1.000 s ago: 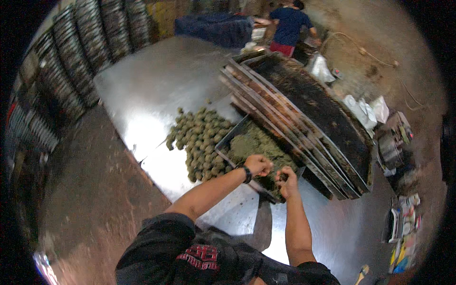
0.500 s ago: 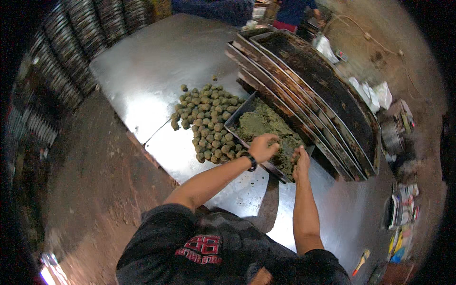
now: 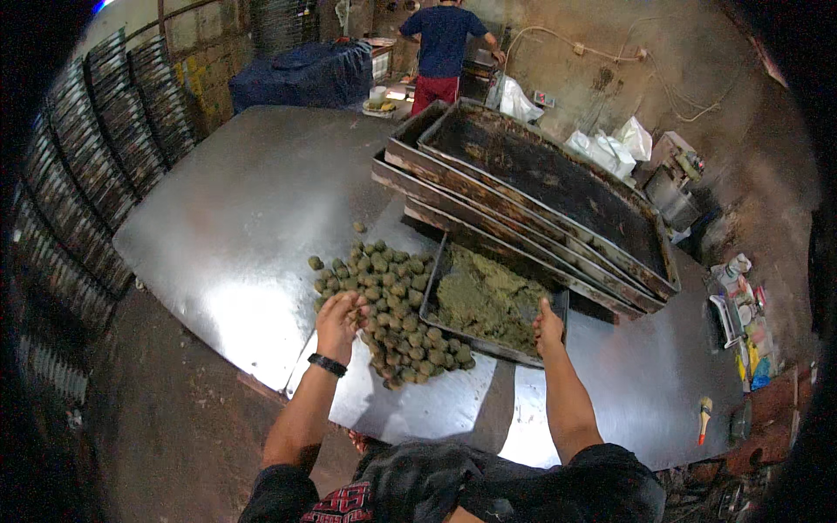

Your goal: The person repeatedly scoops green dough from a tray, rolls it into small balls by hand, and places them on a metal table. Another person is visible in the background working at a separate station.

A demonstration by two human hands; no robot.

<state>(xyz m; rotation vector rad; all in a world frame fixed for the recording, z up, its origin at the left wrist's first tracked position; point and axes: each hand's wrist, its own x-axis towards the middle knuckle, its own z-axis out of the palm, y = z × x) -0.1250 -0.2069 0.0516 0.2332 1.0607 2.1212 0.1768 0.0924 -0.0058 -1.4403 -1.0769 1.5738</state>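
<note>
The metal counter carries the work. The pile of greenish-brown balls lies in the near middle of the counter, directly left of the shallow dark tray. This tray sits against the near side of the stack of large trays and contains a mass of greenish paste.

Left hand: positioned over the left side of the pile, on the side of the counter's near edge. Its fingers are bent and slightly spread; contact with the balls beneath cannot be determined. A black wristband encircles the wrist.

Right hand: positioned at the tray's right end, close to its near right corner. Its thumb points up and its fingers are curled; whether they are pinching any paste cannot be determined.

The brush lies near the counter's right edge, toward the near right corner. Beyond the far edge stand a dark blue covered object and a person in a dark blue shirt.
</note>
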